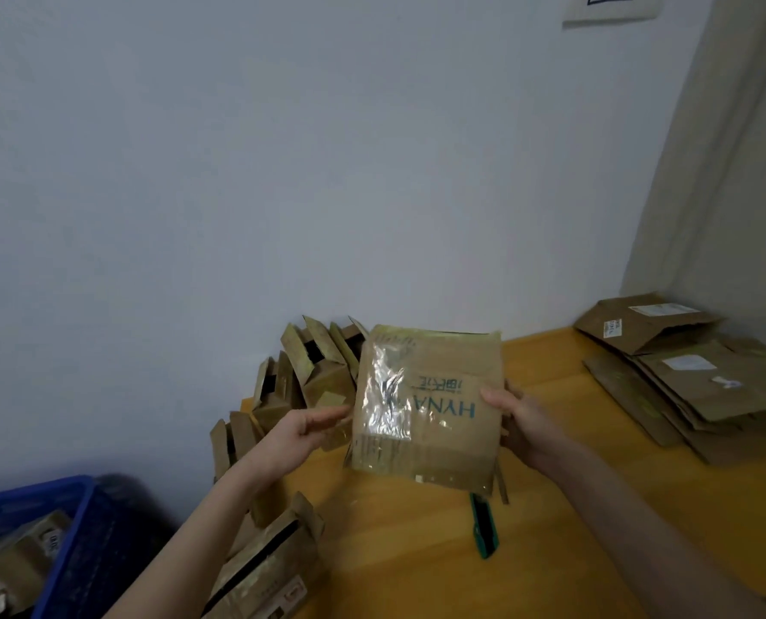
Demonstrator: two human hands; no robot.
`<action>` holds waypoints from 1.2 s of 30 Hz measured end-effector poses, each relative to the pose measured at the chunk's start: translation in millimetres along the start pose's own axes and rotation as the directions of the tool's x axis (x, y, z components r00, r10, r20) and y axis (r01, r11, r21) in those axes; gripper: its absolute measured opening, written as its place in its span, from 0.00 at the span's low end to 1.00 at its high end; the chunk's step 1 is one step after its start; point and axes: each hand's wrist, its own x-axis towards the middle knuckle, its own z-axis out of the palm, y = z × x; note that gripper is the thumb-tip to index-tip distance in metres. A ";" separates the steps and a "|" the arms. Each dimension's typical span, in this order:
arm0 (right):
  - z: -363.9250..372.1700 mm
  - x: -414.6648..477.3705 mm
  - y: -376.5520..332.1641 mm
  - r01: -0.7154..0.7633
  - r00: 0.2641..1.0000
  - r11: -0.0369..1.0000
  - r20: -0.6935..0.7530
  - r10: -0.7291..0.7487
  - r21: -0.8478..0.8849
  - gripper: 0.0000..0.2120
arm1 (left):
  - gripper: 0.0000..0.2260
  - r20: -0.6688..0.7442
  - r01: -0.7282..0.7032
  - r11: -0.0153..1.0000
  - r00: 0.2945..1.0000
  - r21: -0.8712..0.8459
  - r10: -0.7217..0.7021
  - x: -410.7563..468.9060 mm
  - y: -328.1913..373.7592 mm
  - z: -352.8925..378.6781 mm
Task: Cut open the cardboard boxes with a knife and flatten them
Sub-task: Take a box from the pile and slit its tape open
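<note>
A brown cardboard box [443,422] with blue upside-down lettering and shiny clear tape is held up above the wooden table [417,551]. My right hand [519,422] grips its right edge, thumb on the front face. My left hand [309,428] is at the box's left side with fingers stretched out toward it, touching or just short of the edge. A green and black knife [484,529] lies on the table below the box, in neither hand.
Several opened small boxes [314,368] are heaped against the white wall at the table's back left. Another box [269,569] lies near the front left. Flattened cardboard [694,386] is stacked at the right. A blue crate [73,542] with boxes stands lower left.
</note>
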 end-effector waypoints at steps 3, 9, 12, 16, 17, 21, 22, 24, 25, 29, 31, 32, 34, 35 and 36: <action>4.5 -5.0 1.4 0.134 0.987 0.989 0.100 -0.127 -0.062 0.33 | 0.33 -0.065 0.058 0.955 0.995 -0.289 -0.080 4.6 7.7 3.9; 12.1 -17.0 0.4 0.225 0.964 0.955 0.185 -0.190 -0.193 0.40 | 0.33 -0.060 0.132 0.747 0.973 -0.652 -0.224 18.9 27.8 13.0; 10.0 -19.8 -5.6 0.230 0.966 0.926 0.186 -0.180 -0.300 0.42 | 0.24 -0.111 0.116 0.703 0.957 -0.701 -0.269 21.5 30.1 13.1; 4.2 -18.2 -1.4 0.198 0.973 0.908 0.184 -0.137 -0.370 0.49 | 0.22 -0.050 0.128 0.623 0.964 -0.771 -0.260 20.9 25.9 17.1; 3.7 -18.4 0.5 0.179 0.977 0.906 0.176 -0.119 -0.382 0.52 | 0.23 -0.027 0.144 0.592 0.962 -0.793 -0.270 20.5 25.8 17.9; -2.4 -20.7 7.8 0.122 0.986 0.917 0.152 -0.068 -0.379 0.61 | 0.11 -0.053 0.166 0.680 0.956 -0.714 -0.289 16.9 29.0 23.8; -4.6 -20.4 9.6 0.118 0.984 0.924 0.166 -0.060 -0.364 0.59 | 0.05 -0.057 0.154 0.705 0.962 -0.692 -0.266 16.6 26.2 25.0; -7.1 -21.0 10.1 0.098 0.974 0.937 0.226 -0.022 -0.334 0.54 | 0.16 -0.102 0.113 0.762 0.968 -0.637 -0.228 14.9 22.2 28.4; -8.2 -21.5 10.1 0.071 0.966 0.951 0.258 0.009 -0.299 0.49 | 0.26 -0.132 0.091 0.782 0.967 -0.617 -0.216 15.9 18.7 31.4; -13.4 -24.7 7.1 -0.056 0.938 0.988 0.332 0.101 -0.144 0.37 | 0.40 -0.195 0.055 0.905 0.969 -0.421 -0.150 15.1 11.5 38.0; -16.8 -25.0 8.1 -0.111 0.919 0.990 0.371 0.134 -0.083 0.43 | 0.42 -0.152 0.070 0.933 0.980 -0.352 -0.131 15.0 9.4 39.4; -15.6 -24.1 8.9 -0.116 0.926 0.989 0.349 0.142 -0.096 0.45 | 0.42 -0.146 0.072 0.933 0.980 -0.354 -0.131 15.3 8.6 41.5; -11.7 -19.1 14.7 -0.071 0.966 0.977 0.229 0.118 -0.202 0.45 | 0.39 -0.151 0.072 0.930 0.979 -0.359 -0.134 16.2 11.7 48.2; -9.5 -16.9 18.3 -0.044 0.985 0.968 0.151 0.084 -0.247 0.44 | 0.37 -0.161 0.074 0.931 0.977 -0.356 -0.139 18.4 12.9 52.4; -5.7 -15.8 20.4 -0.016 0.994 0.960 0.100 0.046 -0.280 0.43 | 0.35 -0.166 0.082 0.930 0.975 -0.359 -0.150 20.9 14.0 55.6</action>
